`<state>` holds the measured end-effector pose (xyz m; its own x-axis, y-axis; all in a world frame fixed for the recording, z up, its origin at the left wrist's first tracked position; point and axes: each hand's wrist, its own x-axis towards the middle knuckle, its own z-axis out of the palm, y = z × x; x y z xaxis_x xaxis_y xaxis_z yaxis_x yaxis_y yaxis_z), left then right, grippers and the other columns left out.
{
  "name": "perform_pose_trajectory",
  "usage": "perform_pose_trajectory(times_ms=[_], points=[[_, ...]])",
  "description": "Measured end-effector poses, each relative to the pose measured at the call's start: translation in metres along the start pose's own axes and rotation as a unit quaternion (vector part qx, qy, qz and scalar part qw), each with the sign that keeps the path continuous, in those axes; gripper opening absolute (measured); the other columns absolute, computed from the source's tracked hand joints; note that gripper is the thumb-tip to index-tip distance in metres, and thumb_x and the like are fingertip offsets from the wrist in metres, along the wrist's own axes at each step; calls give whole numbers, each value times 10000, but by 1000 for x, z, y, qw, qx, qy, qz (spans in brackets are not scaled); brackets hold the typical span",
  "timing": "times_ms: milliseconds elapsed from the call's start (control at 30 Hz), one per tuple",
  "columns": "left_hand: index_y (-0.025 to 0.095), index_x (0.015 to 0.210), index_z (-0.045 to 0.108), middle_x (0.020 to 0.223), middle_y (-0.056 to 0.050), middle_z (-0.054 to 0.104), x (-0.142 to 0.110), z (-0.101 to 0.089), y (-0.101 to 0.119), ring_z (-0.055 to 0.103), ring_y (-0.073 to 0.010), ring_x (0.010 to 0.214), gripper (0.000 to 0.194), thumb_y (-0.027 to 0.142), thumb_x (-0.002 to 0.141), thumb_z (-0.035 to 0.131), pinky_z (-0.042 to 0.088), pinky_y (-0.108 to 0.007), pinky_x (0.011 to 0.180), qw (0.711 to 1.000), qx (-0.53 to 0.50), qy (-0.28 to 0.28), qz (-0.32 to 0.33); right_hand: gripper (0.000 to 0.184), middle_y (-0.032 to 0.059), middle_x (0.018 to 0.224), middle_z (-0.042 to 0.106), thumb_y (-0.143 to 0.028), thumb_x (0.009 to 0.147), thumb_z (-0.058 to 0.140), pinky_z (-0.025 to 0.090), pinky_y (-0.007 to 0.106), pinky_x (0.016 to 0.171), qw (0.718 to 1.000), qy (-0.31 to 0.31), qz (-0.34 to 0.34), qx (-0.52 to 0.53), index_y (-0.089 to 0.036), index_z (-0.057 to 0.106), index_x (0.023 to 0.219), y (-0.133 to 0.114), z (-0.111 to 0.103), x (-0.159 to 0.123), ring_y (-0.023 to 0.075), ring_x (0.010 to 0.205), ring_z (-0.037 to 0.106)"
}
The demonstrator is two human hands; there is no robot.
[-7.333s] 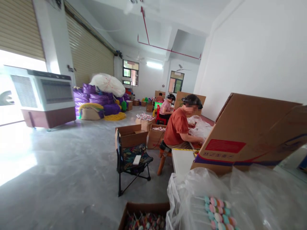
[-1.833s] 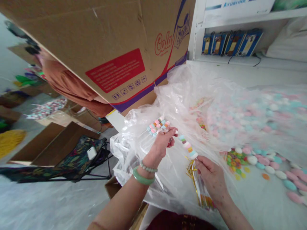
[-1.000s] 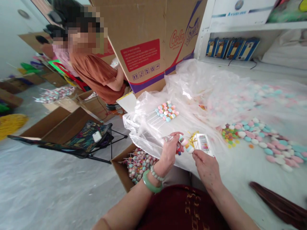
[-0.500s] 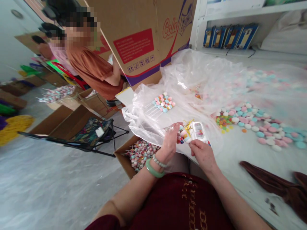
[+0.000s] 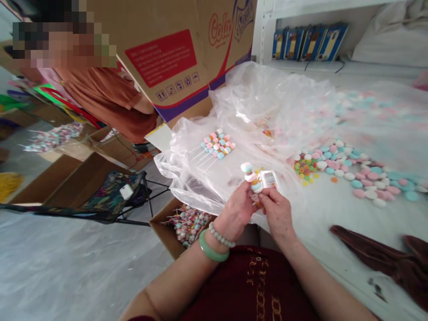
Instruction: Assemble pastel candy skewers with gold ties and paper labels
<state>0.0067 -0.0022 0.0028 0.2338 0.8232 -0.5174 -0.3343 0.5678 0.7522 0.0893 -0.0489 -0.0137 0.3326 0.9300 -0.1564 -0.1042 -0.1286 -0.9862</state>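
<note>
1. Left hand [image 5: 236, 213]: closed in a narrow grip around the foot of a candy stick [image 5: 250, 177], with a jade bangle [image 5: 213, 252] on the wrist.
2. Right hand [image 5: 277, 211]: fingertips [image 5: 265, 194] pinched narrowly against the left hand's at the stick's foot; I could not tell whether they gripped the stick or the bag.
3. The stick stood tilted at 12 o'clock from the hands, just above them, with pastel candies threaded up it. A clear bag [image 5: 269, 179] with gold ties lay touching it at 1 o'clock.
4. At 8 o'clock sat an open cardboard box [image 5: 162, 231], heaped with lollipops [image 5: 189, 225].
5. At 11 o'clock, a bundle of candy sticks [image 5: 217, 145] lay on a crumpled plastic sheet [image 5: 247, 93].
6. At 2 o'clock, pastel discs [image 5: 354, 171] lay spread beside smaller mixed candies [image 5: 304, 167] — some discs blurred under the plastic.
7. Further off at 11 o'clock, a large carton [image 5: 174, 53] stood upright — a co-worker [image 5: 100, 96] in orange sat beside it.
</note>
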Motion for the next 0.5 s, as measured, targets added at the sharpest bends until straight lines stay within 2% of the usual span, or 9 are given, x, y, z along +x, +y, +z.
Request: perform_pose_trajectory(times_ms=[67, 100, 200, 300, 367, 433, 500], points=[[144, 908, 652, 815, -67, 663, 2, -8, 4, 598, -146, 632, 304, 410, 817, 539, 494, -284, 570, 997, -59, -13, -43, 166, -59, 488, 449, -315, 709, 617, 273, 220, 437, 997, 4, 43, 57, -184, 584, 613, 4, -7, 6, 88, 465, 366], [134, 875, 657, 794, -65, 665, 4, -14, 6, 601, -145, 628, 301, 412, 809, 561, 494, -279, 572, 997, -68, -4, -43, 182, -66, 467, 435, -321, 688, 640, 257, 218, 423, 994, -4, 66, 89, -179, 574, 594, 5, -10, 8, 78, 439, 341], [100, 755, 650, 692, -56, 652, 13, -30, 8, 584, -131, 570, 277, 375, 775, 628, 477, -252, 545, 998, -44, 43, 20, 200, -56, 470, 479, -321, 633, 695, 241, 212, 400, 981, -38, 117, 153, -164, 583, 581, 6, -13, 9, 64, 412, 344], [99, 735, 643, 687, -48, 655, 18, -35, 9, 589, -130, 581, 224, 322, 753, 663, 495, -260, 584, 994, -65, 72, 46, 184, -44, 489, 517, -309, 640, 696, 252, 208, 392, 977, -54, 120, 165, -162, 596, 591, 4, -9, 6, 64, 410, 368], [106, 790, 655, 749, -61, 672, 14, -32, 10, 608, -144, 626, 225, 330, 766, 654, 507, -274, 603, 996, -75, 48, 13, 186, -50, 486, 505, -313, 659, 685, 254, 207, 384, 983, -34, 97, 150, -168, 592, 590, 4, -7, 6, 63, 404, 363], [113, 862, 670, 809, -74, 681, 8, -28, 8, 618, -155, 656, 227, 316, 760, 663, 510, -284, 601, 998, -58, -11, -35, 187, -62, 483, 480, -321, 677, 673, 245, 205, 375, 988, -9, 73, 138, -174, 587, 601, 5, -7, 8, 60, 397, 342], [116, 892, 678, 825, -72, 681, 4, -26, 3, 615, -154, 662, 227, 275, 731, 690, 509, -284, 606, 996, -47, -51, -52, 179, -71, 485, 458, -323, 685, 665, 230, 201, 366, 989, -2, 64, 134, -178, 586, 615, 6, -9, 10, 56, 396, 319]])
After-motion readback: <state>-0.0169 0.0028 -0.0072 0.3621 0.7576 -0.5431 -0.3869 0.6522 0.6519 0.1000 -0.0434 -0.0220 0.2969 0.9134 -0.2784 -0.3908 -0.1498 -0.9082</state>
